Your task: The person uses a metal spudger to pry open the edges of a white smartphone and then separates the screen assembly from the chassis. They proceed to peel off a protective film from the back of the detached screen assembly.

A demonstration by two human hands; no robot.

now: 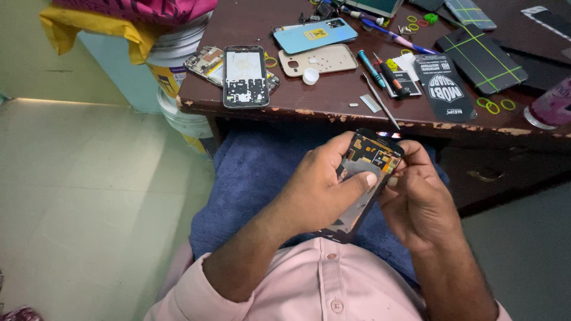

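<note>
I see the opened phone frame (pixel 364 178) held over my lap, above a blue cloth (pixel 262 172), just below the tabletop (pixel 333 98) edge. My left hand (pixel 324 190) wraps around it, thumb across its inside; my right hand (pixel 416 196) grips its right edge. Another phone frame (pixel 245 76), screwdrivers (pixel 372 68) and yellow rubber bands (pixel 492 107) lie on the tabletop

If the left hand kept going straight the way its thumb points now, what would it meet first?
The left hand wraps the opened phone, thumb pointing right across its bare inside. Going straight on, it would most likely meet the right hand, whose fingers grip the phone's far edge. Depth is hard to judge from above.
</note>
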